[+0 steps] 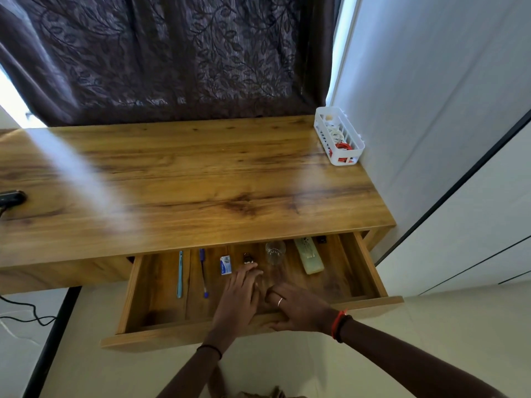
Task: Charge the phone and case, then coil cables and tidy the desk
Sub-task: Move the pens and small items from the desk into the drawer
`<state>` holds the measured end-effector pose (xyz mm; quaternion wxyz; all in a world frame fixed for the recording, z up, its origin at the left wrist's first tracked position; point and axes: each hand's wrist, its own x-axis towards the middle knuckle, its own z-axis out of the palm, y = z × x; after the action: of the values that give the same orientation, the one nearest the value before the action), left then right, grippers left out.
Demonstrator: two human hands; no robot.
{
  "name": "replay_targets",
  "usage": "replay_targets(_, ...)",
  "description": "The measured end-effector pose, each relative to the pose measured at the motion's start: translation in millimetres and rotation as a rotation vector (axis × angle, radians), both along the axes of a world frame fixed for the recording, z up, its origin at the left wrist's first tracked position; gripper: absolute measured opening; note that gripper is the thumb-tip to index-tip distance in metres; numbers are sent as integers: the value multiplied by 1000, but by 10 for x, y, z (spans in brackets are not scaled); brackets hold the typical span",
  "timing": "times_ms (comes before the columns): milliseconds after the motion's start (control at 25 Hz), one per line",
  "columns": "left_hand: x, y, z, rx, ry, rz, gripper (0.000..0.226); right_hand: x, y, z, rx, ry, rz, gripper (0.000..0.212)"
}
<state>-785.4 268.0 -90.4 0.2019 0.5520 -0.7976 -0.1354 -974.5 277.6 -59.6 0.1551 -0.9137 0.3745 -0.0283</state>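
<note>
At the left edge, a black device [11, 198] sits on the desk [201, 182]. Lower centre, the drawer [161, 297] stands open, with a teal pen [180, 274] and a blue pen [203, 272] on its left side. The left hand [240, 291] lies inside, fingers straight, holding nothing. The right hand [298, 307] grips the drawer's front board, fingers curled inward. Upper right, a white basket [349, 160] on the desk holds the coiled white and red cables [336, 135].
</note>
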Motion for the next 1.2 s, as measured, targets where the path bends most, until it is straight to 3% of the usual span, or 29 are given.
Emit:
replay_targets(400, 39, -372, 111, -42, 86, -211, 42, -14, -448, -145, -89, 10, 25, 60)
replay_targets(520, 142, -440, 156, -33, 5, -294, 62, -19, -563, -157, -102, 11, 19, 60)
replay_targets(640, 364, -490, 108, -78, -188, -347, 75, -11, -671, -97, -117, 10, -2, 56)
replay_targets(880, 556, -568, 252, -73, -446, -175, 107, -5, -770, -126, -261, -73, -82, 56)
replay_targets(1200, 487, -640, 305, -17, -506, -31, 119, -96, -572, -235, -488, 11, 38, 13)
